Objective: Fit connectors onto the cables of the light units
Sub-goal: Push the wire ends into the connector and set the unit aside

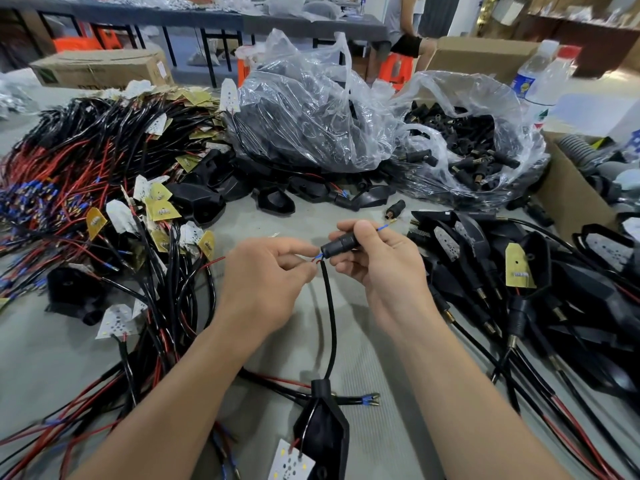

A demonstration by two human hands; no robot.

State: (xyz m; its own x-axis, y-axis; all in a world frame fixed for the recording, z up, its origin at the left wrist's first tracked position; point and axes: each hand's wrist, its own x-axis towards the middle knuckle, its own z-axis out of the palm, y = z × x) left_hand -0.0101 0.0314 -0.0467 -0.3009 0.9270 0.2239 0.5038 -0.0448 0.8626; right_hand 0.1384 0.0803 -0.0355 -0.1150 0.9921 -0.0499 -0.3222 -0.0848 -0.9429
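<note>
The connector (341, 244) is moulded in black plastic with a dull sheen. The cable (330, 306) is sheathed in smooth black insulation, possibly rubber. The tabletop (363, 358) is covered by a grey, finely ribbed mat. The bags (311, 109) are made of glossy, crinkled clear film, the box (568, 195) of matt brown cardboard.

Beyond your grey table (353, 355) you see a long second table (156, 13) on black legs, orange stools (394, 69) near it and a cardboard box (100, 69).
</note>
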